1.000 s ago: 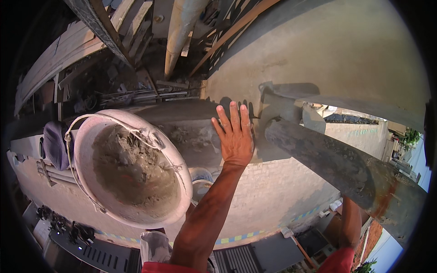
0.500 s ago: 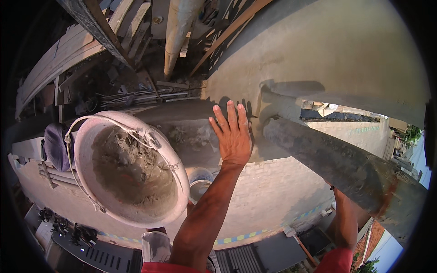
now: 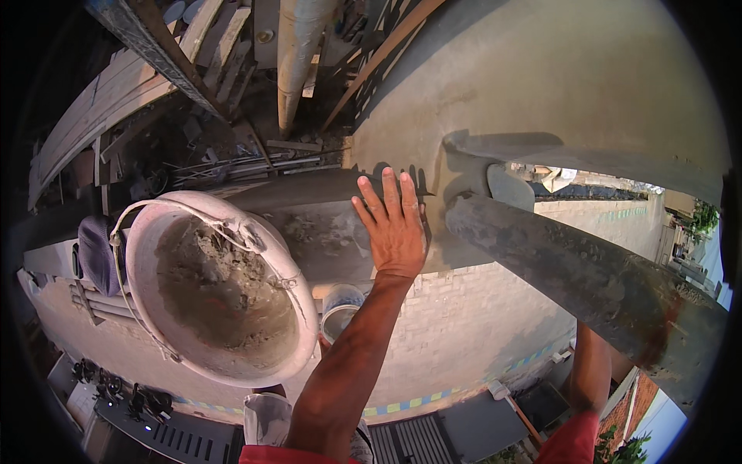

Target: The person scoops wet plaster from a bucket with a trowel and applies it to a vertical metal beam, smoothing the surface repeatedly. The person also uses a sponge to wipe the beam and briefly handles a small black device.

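My left hand (image 3: pixel 399 241) lies flat on the grey mortared ledge (image 3: pixel 317 232), fingers spread, holding nothing. My right forearm (image 3: pixel 592 367) passes behind a thick dark pipe (image 3: pixel 564 255), which hides the right hand. Beyond that pipe, a flat grey blade with a rounded end (image 3: pixel 510 188), like a plastering trowel's, shows against the wet grey plaster (image 3: pixel 464 174) of the wall; what holds it is hidden. To the left of my left hand stands a pale bucket (image 3: pixel 305 332) with a rope handle, holding wet grey mortar (image 3: pixel 224 286).
A second, smaller bucket (image 3: pixel 340 298) is partly behind my left forearm. Dark cloth (image 3: pixel 97 251) lies left of the big bucket. A round post (image 3: pixel 297 62), a slanted beam (image 3: pixel 158 54) and planks (image 3: pixel 100 116) stand at upper left. Far below are paving (image 3: pixel 464 325) and parked motorcycles (image 3: pixel 124 390).
The grey rounded blade has come into sight beyond the pipe, beside the wall. My right forearm has shifted slightly and its wrist is now hidden. My left hand stays on the ledge.
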Motion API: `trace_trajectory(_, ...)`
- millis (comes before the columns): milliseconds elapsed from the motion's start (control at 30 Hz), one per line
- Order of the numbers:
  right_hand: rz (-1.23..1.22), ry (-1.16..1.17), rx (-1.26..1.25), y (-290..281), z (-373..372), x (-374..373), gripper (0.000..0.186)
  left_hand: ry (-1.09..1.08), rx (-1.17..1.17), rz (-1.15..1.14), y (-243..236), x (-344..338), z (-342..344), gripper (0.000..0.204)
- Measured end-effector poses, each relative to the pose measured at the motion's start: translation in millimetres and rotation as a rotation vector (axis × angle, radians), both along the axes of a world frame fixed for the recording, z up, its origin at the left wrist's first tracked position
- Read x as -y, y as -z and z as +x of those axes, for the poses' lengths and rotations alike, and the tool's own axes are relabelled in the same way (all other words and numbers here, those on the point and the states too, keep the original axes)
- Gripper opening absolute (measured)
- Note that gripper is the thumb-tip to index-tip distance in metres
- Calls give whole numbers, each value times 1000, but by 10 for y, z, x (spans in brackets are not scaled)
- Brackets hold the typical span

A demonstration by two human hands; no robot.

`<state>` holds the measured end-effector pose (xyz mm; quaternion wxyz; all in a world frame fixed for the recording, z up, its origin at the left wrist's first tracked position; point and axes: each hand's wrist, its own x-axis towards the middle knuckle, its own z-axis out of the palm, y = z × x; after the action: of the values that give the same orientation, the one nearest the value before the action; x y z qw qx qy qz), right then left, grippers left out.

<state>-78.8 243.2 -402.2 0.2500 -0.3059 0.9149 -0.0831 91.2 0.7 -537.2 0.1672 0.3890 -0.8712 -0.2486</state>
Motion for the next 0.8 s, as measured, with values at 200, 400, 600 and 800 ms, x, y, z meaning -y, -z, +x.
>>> trace_trajectory(200,-13,-18,12,117,44,-66,42,-4,35,-8,24,22,51,71)
trace_trajectory(400,-54,-31,-7,183,62,-264,43,9,10,0,17,-4,24,70)
trace_trajectory(600,-56,-147,22,205,324,-487,44,4,44,-26,-2,20,66,69)
trace_trajectory(800,-12,-60,-105,280,171,-915,43,7,49,-63,20,-9,18,67)
